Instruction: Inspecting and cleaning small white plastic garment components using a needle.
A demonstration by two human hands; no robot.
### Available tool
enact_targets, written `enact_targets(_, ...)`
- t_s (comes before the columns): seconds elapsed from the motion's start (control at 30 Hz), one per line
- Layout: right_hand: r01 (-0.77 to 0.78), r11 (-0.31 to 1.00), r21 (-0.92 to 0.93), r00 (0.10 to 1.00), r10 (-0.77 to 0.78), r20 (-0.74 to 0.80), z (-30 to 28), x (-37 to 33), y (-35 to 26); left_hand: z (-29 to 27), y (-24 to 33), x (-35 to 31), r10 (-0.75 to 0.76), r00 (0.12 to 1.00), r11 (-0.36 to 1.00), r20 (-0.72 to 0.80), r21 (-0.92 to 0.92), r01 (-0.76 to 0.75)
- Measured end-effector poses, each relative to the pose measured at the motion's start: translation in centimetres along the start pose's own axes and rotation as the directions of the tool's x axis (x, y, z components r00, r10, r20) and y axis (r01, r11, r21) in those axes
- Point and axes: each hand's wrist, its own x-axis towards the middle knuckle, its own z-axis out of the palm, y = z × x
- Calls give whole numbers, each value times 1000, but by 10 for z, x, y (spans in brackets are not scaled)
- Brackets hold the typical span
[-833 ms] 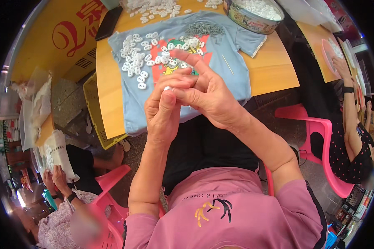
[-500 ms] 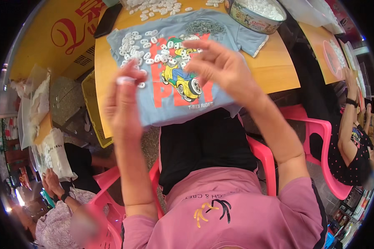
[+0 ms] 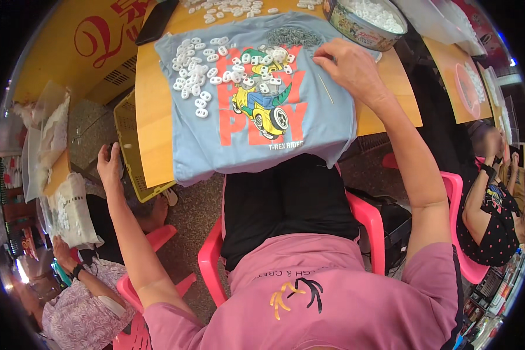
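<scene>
My left hand (image 3: 109, 166) hangs past the table's left edge, beside a yellow plastic crate (image 3: 131, 154). Its fingers are apart and I see nothing in them. Over the right part of a blue printed T-shirt (image 3: 326, 125), my right hand (image 3: 353, 70) has thumb and forefinger drawn together; whatever they pinch is too small to make out. Just below those fingertips lies a thin pale stick (image 3: 326, 88). A bundle of grey-green cord (image 3: 294, 37) sits to their upper left. Small white oval pieces with holes (image 3: 195, 76) are spread over the shirt's left and middle.
A round tin (image 3: 370, 26) full of white pieces stands at the far right of the wooden table (image 3: 399, 93). More white pieces (image 3: 233, 7) and a black phone (image 3: 156, 22) lie along the back. Other people sit on both sides; pink plastic chairs (image 3: 367, 224) stand around.
My left hand has gone from above the shirt out past the table's left edge, and the white thing at its fingers is no longer seen. My right hand has moved right, toward the tin.
</scene>
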Motion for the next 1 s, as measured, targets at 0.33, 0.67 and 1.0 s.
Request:
enact_targets(0.33, -150, 983, 104, 965, 123, 232, -9, 21, 11, 53, 155, -95, 291, 957, 907, -3, -319, -276)
enact_targets(0.67, -52, 943, 327, 980, -16, 200, -13, 17, 15, 123, 249, -191, 464, 839, 777, 284, -584, -232)
enact_targets(1.0, -189, 723, 665, 966, 14, 260, -20, -31, -44, 165, 257, -219, 408, 781, 774, 473, -633, -21)
